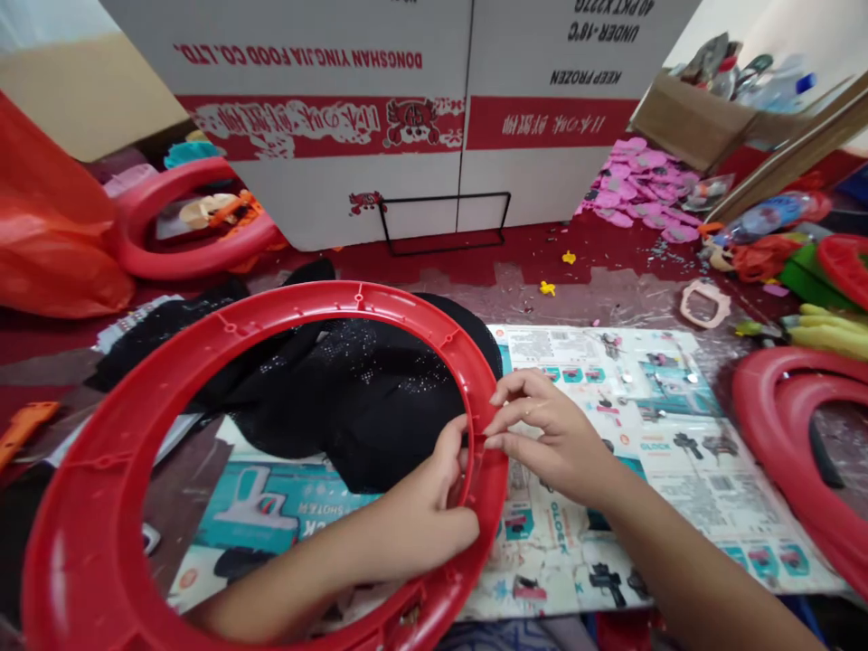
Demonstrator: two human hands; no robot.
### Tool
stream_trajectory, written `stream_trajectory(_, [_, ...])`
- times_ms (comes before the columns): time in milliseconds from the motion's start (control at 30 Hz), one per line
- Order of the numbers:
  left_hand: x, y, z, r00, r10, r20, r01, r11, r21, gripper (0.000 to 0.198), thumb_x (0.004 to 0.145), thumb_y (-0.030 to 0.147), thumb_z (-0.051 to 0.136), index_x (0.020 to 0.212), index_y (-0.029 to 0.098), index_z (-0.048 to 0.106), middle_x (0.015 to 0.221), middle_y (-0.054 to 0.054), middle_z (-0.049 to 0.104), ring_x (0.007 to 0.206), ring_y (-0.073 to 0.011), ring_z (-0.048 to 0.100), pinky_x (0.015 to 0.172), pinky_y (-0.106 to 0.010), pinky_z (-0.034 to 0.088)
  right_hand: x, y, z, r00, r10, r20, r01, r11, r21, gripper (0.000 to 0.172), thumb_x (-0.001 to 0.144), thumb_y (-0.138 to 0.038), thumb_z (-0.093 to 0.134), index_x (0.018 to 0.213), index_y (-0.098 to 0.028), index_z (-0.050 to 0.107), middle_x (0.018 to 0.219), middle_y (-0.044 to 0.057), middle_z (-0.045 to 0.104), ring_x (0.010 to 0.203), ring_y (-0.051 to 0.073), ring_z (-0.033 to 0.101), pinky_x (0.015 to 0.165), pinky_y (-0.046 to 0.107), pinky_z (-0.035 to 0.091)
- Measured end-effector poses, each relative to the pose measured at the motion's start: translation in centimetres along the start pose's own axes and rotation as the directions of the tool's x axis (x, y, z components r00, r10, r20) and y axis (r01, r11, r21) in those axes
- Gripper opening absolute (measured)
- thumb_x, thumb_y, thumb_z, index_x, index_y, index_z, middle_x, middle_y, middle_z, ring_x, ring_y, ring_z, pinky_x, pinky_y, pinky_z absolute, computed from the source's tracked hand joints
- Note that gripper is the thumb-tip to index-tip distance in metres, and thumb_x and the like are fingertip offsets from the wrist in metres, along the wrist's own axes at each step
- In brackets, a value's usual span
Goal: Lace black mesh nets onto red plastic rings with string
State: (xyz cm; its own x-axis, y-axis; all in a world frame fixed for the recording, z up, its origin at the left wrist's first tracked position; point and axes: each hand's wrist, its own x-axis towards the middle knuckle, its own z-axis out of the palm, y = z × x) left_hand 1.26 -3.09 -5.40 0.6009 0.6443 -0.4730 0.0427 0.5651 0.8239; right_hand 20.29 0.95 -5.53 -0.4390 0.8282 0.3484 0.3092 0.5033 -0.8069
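Observation:
A large red plastic ring [122,411], its hollow ribbed side facing me, is tilted up in front of me. My left hand [434,515] grips its right side; the forearm shows through the opening, and the thumb lies on the ring's face. My right hand [542,434] is at the ring's right rim, its fingertips pinched together against the hollow side. Whatever small piece sits between those fingertips is too hidden to name. Black cloth [366,389] with shiny dots lies behind the ring, partly over a flattened printed cardboard sheet [657,479].
A big white carton [325,190] stands at the back behind a black wire frame [448,249]. More red rings [773,398] lie at right, another red ring [169,262] at left beside an orange bag [54,226]. Pink pieces [637,185] are heaped back right; small yellow pieces [547,288] lie mid-table.

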Motion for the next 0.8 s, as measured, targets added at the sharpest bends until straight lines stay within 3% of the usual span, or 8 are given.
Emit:
stream_trajectory(133, [-0.2,-0.1,0.0,0.998,-0.049,0.027,0.05,0.998,-0.043,0.084,0.065,0.006,0.05,0.138,0.025,0.014,0.101,-0.003,0.056,0.065,-0.0113,0.058,0.056,-0.023,0.048,-0.1,-0.3,0.2,0.995,-0.074,0.063,0.076,0.997,-0.024,0.01,0.084,-0.012,0.059,0.08,-0.021,0.061,0.096,0.004,0.057,0.093,0.016,0.054,0.087,0.039,0.043])
stream_trajectory(233, [-0.1,-0.5,0.0,0.998,-0.053,0.036,0.054,0.998,-0.039,0.079,0.064,0.005,0.049,0.134,0.025,0.017,0.094,0.0,0.054,0.065,-0.0112,0.057,0.054,-0.021,0.045,-0.3,-0.3,0.7,0.994,-0.059,0.091,0.065,0.996,-0.063,0.012,0.084,-0.011,0.057,0.079,-0.02,0.06,0.098,0.004,0.056,0.095,0.017,0.052,0.088,0.039,0.043])
stream_trajectory(400, [0.0,-1.1,0.1,0.997,0.072,0.016,-0.071,0.995,-0.067,0.071,0.063,0.002,0.051,0.126,0.024,0.026,0.105,-0.003,0.053,0.085,-0.0136,0.058,0.068,-0.023,0.048,-0.5,-0.3,1.2,0.996,-0.048,0.071,0.061,0.98,-0.19,0.011,0.084,-0.013,0.057,0.077,-0.02,0.062,0.113,0.009,0.053,0.108,0.023,0.047,0.095,0.048,0.039])
stream_trajectory(533, [-0.2,-1.4,-0.2,0.994,0.089,0.063,-0.088,0.996,-0.009,0.075,0.069,0.009,0.057,0.131,0.025,0.018,0.096,-0.002,0.056,0.078,-0.0134,0.058,0.067,-0.024,0.048,-0.4,-0.5,1.1,0.994,-0.083,0.074,0.095,0.98,-0.173,0.009,0.083,-0.014,0.059,0.077,-0.019,0.064,0.124,0.01,0.051,0.117,0.023,0.048,0.1,0.046,0.039])
stream_trajectory(700, [0.3,-1.7,-0.1,0.994,0.088,-0.063,-0.089,0.996,-0.007,0.041,0.085,0.033,0.053,0.116,0.022,0.028,0.09,-0.002,0.056,0.065,-0.0146,0.061,0.058,-0.028,0.051,-0.4,0.1,1.9,0.995,-0.099,0.029,0.099,0.995,0.005,0.008,0.079,-0.011,0.062,0.076,-0.017,0.066,0.097,0.006,0.061,0.092,0.015,0.06,0.085,0.031,0.049])
stream_trajectory(800, [0.6,-1.6,0.3,0.989,0.087,-0.119,-0.083,0.996,0.038,0.049,0.083,0.023,0.051,0.124,0.025,0.024,0.097,-0.003,0.056,0.057,-0.0115,0.058,0.054,-0.027,0.051,-0.4,0.4,2.2,1.0,-0.006,0.016,0.005,0.996,0.09,0.006,0.075,-0.013,0.068,0.073,-0.019,0.067,0.093,0.003,0.061,0.085,0.013,0.06,0.081,0.03,0.049])
